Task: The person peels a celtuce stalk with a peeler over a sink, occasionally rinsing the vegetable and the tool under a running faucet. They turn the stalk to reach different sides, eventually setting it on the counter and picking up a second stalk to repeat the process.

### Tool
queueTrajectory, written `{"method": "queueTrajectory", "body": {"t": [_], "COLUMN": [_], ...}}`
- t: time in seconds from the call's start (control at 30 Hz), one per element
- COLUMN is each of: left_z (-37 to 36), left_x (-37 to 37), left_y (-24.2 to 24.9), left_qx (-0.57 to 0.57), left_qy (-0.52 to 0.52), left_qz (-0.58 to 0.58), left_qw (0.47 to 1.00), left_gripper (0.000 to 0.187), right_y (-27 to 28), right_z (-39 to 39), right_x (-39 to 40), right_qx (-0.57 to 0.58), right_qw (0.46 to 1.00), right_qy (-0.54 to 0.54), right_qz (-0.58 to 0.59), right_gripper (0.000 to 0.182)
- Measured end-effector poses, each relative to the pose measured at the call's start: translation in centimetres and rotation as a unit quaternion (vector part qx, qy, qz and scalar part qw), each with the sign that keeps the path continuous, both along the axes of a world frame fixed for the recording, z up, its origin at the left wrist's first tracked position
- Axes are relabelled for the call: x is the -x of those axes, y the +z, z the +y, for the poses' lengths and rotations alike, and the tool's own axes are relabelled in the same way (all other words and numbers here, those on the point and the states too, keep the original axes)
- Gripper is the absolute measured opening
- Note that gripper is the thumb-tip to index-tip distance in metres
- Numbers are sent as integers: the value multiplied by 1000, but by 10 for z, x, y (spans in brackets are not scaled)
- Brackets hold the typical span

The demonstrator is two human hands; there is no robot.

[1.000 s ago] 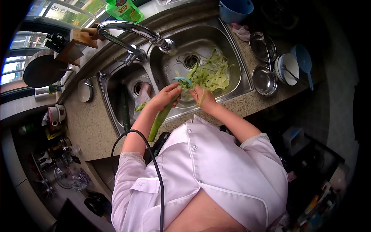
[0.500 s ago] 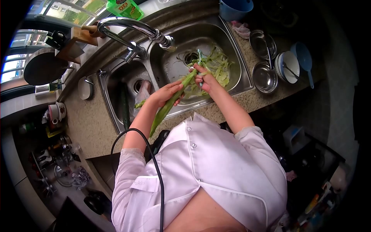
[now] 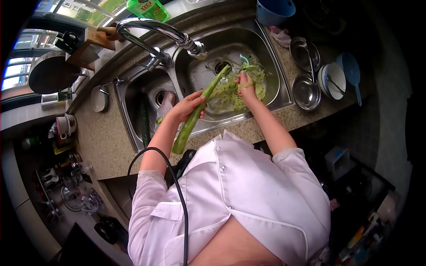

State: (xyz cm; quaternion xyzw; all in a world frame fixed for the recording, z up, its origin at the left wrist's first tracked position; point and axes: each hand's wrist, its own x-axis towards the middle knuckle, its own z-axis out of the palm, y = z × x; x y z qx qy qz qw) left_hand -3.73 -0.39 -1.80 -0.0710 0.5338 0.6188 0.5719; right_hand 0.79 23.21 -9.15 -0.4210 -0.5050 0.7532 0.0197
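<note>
A long, pale-green celtuce stem [image 3: 189, 127] slants across the sink's front edge, thick end towards me and narrow tip over the basin. My left hand [image 3: 190, 106] is closed round its middle. To the right, over the large basin, my right hand [image 3: 246, 87] grips a light-blue peeler [image 3: 243, 58], whose head shows beyond the fingers. That hand is apart from the stem, and a strip of peel hangs about it. Thin green peelings [image 3: 228, 98] lie heaped in the basin below both hands.
A double steel sink [image 3: 284, 84] has a curved faucet [image 3: 155, 24] at its back. In the small basin are a dark cucumber-like vegetable [image 3: 145, 126] and a plastic bag [image 3: 167, 105]. Metal bowls [image 3: 306, 92], a white bowl [image 3: 333, 77] and a blue strainer [image 3: 349, 68] stand at right.
My right hand with the peeler has moved right, away from the celtuce stem. The stem has turned a little in my left hand, and its narrow tip now shows uncovered.
</note>
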Motion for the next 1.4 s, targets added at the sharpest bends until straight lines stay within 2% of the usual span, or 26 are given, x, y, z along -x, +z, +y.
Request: {"method": "queueTrajectory", "body": {"t": [0.07, 0.13, 0.17, 0.23, 0.27, 0.33, 0.4, 0.47, 0.57, 0.6, 0.7, 0.73, 0.8, 0.93, 1.0, 1.07, 1.13, 1.2, 1.23, 1.3, 1.33, 1.4], "left_z": [0, 1, 1, 1, 0, -1, -3, -5, -1, 2, 4, 6, 9, 4, -5, -6, -7, -10, -11, -10, -10, -9], "left_x": [1, 2, 3, 3, 1, -2, -5, -8, -10, -11, -12, -13, -13, -11, -8, -9, -12, -10, -10, -10, -10, -12], "left_y": [-2, -5, -7, -3, -1, 6, 12, 16, 21, 23, 15, 15, 17, 24, 23, 31, 40, 34, 30, 24, 23, 22], "left_qx": [1, 0, 2, 6, 7, 10, 39, 25, 22, 33, 49, 48, 60, 61, 43, 47, 51, 47, 43, 34, 26, 16], "left_qy": [8, 13, 14, 15, 6, -4, -34, -43, -44, -39, -40, -41, -44, -56, -26, -36, -27, -21, -18, -9, -1, 1], "left_qz": [-12, -24, -30, -36, -28, -19, 1, 4, 7, 13, 33, 32, 69, 111, 84, 86, 68, 53, 37, 22, 7, -4], "left_qw": [1000, 1000, 999, 999, 1000, 1000, 999, 999, 999, 999, 997, 997, 995, 990, 995, 995, 996, 997, 998, 999, 1000, 1000], "left_gripper": [50, 51, 53, 55, 56, 58, 59, 59, 60, 59, 57, 57, 55, 55, 55, 54, 53, 52, 51, 51, 51, 50], "right_y": [-4, -1, 3, 22, 24, 18, -16, -47, -50, -47, -1, 4, 10, -7, -18, -40, -33, -15, -2, 7, 15, 30], "right_z": [-16, -35, -40, -45, -42, -20, 17, 43, 46, 43, 11, -1, -19, -2, 24, 37, 34, 20, 9, -17, -29, -45], "right_x": [-20, -38, -43, -48, -45, -28, -14, -12, -15, -16, -33, -42, -55, -44, -31, -28, -27, -30, -34, -46, -52, -60], "right_qx": [-163, -336, -336, -428, -426, -448, -503, -496, -475, -460, -409, -410, -439, -462, -456, -464, -471, -435, -417, -460, -461, -437], "right_qw": [970, 878, 879, 803, 804, 821, 798, 814, 847, 865, 877, 877, 802, 807, 835, 844, 851, 880, 885, 835, 835, 793], "right_qy": [165, 250, 248, 361, 360, 344, 328, 298, 232, 191, 215, 214, 316, 324, 301, 258, 220, 156, 162, 223, 222, 321], "right_qz": [76, 232, 231, 204, 204, 87, 43, 53, 59, 60, 128, 127, 253, 176, 61, 69, 76, 111, 132, 204, 203, 277], "right_gripper": [27, 29, 29, 31, 31, 31, 33, 32, 31, 31, 29, 29, 29, 29, 30, 31, 33, 34, 31, 26, 26, 25]}}
